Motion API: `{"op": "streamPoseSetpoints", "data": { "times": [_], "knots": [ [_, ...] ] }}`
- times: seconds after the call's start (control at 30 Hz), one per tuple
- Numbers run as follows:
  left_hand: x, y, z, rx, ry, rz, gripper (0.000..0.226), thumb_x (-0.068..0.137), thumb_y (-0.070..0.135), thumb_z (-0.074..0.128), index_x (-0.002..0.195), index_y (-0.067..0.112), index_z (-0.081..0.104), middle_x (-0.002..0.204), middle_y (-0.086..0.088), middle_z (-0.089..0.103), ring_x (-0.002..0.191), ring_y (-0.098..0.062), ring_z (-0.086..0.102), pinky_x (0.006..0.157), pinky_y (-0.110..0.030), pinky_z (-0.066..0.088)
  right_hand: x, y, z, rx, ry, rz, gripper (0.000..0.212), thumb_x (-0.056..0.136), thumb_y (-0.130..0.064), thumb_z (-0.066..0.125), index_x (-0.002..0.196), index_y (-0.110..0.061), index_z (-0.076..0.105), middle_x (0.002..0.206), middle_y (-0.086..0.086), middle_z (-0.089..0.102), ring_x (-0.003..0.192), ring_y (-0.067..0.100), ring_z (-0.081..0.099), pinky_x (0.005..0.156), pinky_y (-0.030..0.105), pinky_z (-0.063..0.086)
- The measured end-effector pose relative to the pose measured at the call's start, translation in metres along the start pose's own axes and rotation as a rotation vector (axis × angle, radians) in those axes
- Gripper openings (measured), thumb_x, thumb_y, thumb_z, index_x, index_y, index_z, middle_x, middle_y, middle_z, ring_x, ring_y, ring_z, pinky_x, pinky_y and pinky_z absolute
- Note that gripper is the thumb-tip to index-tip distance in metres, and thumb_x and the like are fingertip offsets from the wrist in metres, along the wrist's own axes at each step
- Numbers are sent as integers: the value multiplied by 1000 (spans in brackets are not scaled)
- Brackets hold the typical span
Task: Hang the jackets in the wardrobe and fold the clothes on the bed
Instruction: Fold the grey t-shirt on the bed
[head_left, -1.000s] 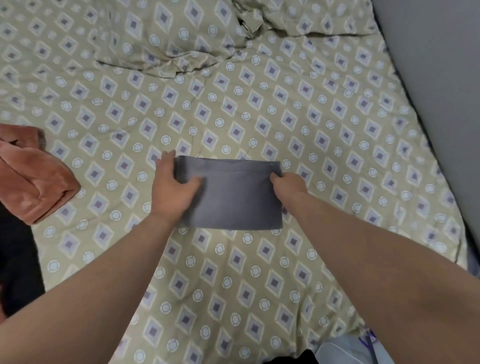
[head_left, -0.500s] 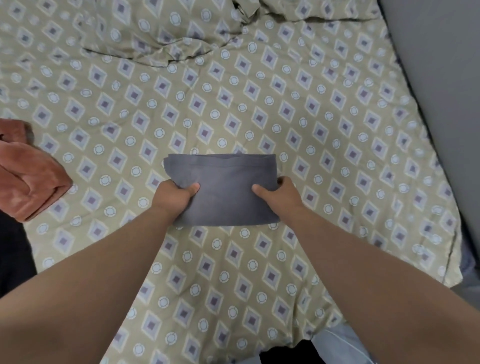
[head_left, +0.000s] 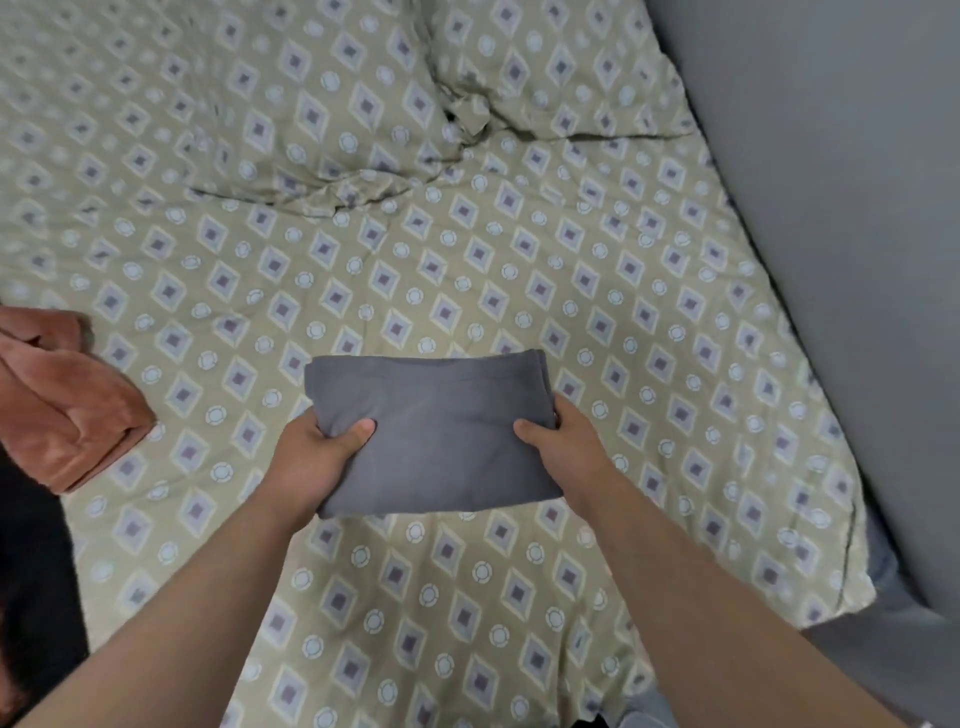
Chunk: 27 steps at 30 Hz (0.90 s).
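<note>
Grey folded garment (head_left: 436, 431) gripped at each side by left hand (head_left: 317, 457) and right hand (head_left: 566, 447) above the bed (head_left: 519, 260); keep it level so layers stay stacked.

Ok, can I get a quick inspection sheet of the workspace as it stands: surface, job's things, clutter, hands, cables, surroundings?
Surface: olive-green bed sheet with diamond-and-circle print, wrinkled; matching pillows at the far end.
Job's things: folded grey cloth rectangle mid-bed, held at both sides; rust-orange plush garment, folded, at the bed's left edge.
Clutter: dark shape off the left edge, cannot tell what it is.
Hands: left hand grips the cloth's left side, thumb on top; right hand grips its right side, thumb on top; fingers hidden beneath.
Cables: nothing seen.
Surroundings: grey wall along the bed's right side.
</note>
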<state>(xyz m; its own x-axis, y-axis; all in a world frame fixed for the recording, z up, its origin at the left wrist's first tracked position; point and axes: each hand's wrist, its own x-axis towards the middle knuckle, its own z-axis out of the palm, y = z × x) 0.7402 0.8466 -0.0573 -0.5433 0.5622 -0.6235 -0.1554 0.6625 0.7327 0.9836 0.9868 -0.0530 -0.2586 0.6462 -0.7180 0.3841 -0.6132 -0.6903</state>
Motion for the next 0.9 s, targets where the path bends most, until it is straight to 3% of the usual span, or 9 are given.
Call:
{"op": "streamPoseSetpoints", "data": {
  "times": [0.13,0.23,0.4,0.5,0.57,0.7,0.8,0.9],
  "knots": [
    [-55,60,-11,-107,-73,64,18,89,26,74,105,30,68,96,9,77,83,-15,75,61,-27,56,-60,-55,-31,75,-13,-86,54,91,-6,61,124,-49,53,113,-13,70,99,14,70,85,38,56],
    [-92,102,-9,-198,-94,91,16,88,23,74,102,28,71,97,3,77,84,-20,75,60,-29,57,-101,-93,-59,107,-28,-187,58,91,-3,61,124,-50,55,107,-17,72,95,10,71,81,36,56],
    [-153,154,-4,-279,-135,131,36,74,35,82,107,24,71,101,-3,77,89,-26,75,68,-39,59,-174,-139,-98,100,-42,-282,58,91,-1,59,127,-47,58,112,-10,73,99,16,72,79,33,54],
    [-182,181,-3,-293,-197,143,30,81,31,81,108,22,70,100,-4,77,88,-26,75,70,-39,57,-212,-166,-111,86,-23,-340,58,91,1,58,130,-42,57,113,-8,73,102,18,72,80,34,54],
    [-205,201,-5,-329,-277,125,30,83,24,78,111,15,69,103,-10,76,90,-28,75,69,-38,57,-247,-182,-117,123,29,-356,58,91,4,56,132,-36,56,113,-5,74,101,20,72,79,35,55],
    [-246,246,-25,-451,-494,277,64,64,16,83,123,4,62,116,-22,70,99,-34,71,68,-35,59,-321,-211,-129,300,96,-480,54,89,11,54,131,-22,60,114,3,74,102,26,72,76,34,58],
    [-281,278,-38,-486,-632,406,49,70,-4,69,117,9,67,117,-21,70,100,-32,71,71,-35,61,-387,-221,-127,397,192,-569,49,89,12,54,124,-20,63,111,4,75,96,23,73,70,29,59],
    [-324,310,-38,-442,-760,518,48,71,-5,65,117,9,68,116,-20,71,101,-33,71,72,-35,61,-460,-217,-126,443,336,-684,47,89,14,53,119,-20,64,110,3,75,97,22,71,82,34,57]
  ]
}}
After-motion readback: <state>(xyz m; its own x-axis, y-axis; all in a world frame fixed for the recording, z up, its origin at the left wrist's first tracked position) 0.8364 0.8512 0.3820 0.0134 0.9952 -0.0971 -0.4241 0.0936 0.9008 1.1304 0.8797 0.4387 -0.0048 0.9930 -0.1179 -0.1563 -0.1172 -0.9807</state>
